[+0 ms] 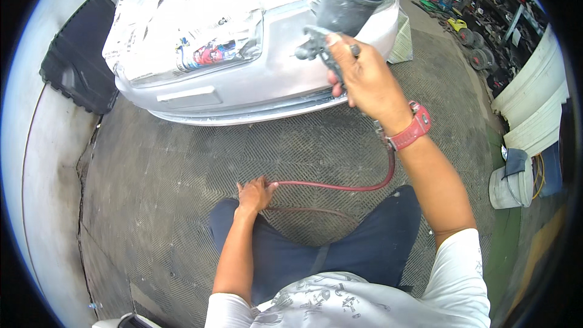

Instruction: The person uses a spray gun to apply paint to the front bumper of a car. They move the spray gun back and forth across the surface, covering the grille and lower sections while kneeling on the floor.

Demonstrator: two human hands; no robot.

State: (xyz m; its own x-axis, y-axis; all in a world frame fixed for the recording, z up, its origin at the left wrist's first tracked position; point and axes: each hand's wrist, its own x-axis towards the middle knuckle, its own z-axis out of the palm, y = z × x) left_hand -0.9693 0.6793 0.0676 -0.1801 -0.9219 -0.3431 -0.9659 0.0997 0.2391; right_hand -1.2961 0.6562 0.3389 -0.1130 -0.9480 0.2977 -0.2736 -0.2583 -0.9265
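The right hand [367, 82] is closed around the handle of a spray gun [316, 44], whose grey cup [351, 3] sits on top; the gun is held up before the right part of the pale bumper [243, 100]. The left hand [256, 194], on the person's side of the bumper, is closed on a red hose [340, 187]. Newspaper [152, 48] lies above the bumper, and a white bucket [510, 189] stands to its right.

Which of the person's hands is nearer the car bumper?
Right. The right hand holds the spray gun in front of the bumper; the left hand is farther back, by the left knee, holding the red hose.
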